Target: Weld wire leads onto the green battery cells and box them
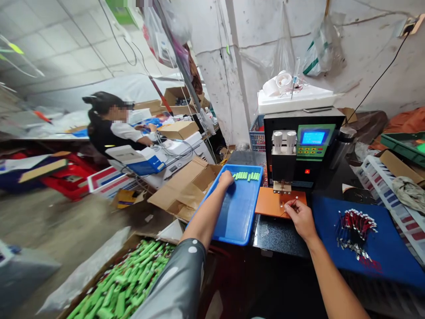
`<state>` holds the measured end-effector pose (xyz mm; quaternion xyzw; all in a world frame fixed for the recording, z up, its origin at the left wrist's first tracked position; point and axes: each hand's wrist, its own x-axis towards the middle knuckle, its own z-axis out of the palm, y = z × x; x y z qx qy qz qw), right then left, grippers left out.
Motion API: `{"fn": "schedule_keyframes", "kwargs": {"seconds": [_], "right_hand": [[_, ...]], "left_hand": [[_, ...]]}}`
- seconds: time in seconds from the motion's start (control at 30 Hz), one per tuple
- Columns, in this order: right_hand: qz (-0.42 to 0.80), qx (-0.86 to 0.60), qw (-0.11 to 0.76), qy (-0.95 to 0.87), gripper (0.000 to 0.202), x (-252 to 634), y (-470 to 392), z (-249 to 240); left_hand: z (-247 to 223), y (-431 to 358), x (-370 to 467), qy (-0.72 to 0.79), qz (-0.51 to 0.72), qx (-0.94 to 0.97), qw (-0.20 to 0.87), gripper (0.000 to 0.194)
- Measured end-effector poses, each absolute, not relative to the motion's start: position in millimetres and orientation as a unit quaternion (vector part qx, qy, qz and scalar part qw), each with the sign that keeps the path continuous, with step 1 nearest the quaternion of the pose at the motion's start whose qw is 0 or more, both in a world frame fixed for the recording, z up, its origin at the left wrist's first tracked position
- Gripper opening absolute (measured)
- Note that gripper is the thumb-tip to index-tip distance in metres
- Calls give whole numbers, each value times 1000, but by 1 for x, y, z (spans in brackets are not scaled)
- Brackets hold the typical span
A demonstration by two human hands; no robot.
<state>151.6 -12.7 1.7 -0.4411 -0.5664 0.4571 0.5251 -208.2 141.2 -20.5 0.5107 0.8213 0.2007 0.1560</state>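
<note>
Worktop (279, 235), blue tray (234, 226), stained wall (259, 26) behind

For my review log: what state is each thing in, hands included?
Left hand, beside a row of green pieces; grip unclear
Right hand, pinching a thin wire
Screen, lit blue
Red switch, lit
Blue tray, uncovered, partly filled
Lower-left cardboard box, open, well filled
Wire bundle, spread on blue cloth

Bench (279, 239): dark, speckled, glossy along its front | 9 o'clock: blue tray (235, 223), lying flat | 12 o'clock: black machine (284, 165), standing upright | 1 o'clock: steel flask (341, 148), just beside the machine | 4 o'clock: blue sheet (323, 239), support beneath unclear
</note>
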Motion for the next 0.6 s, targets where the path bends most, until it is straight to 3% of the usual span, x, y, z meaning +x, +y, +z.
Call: {"fn": "schedule_keyframes", "kwargs": {"seconds": [0.23,0.43,0.6], "right_hand": [[481,-419,542,-547,40,158,-9,-2],[493,-407,565,-521,39,159,-8,0],[501,-415,593,-473,36,160,-11,5]], "left_hand": [[2,96,-196,798,204,540,174,17],[18,18,-142,610,423,621,251,32],[20,-10,-67,521,450,641,340,32]]}}
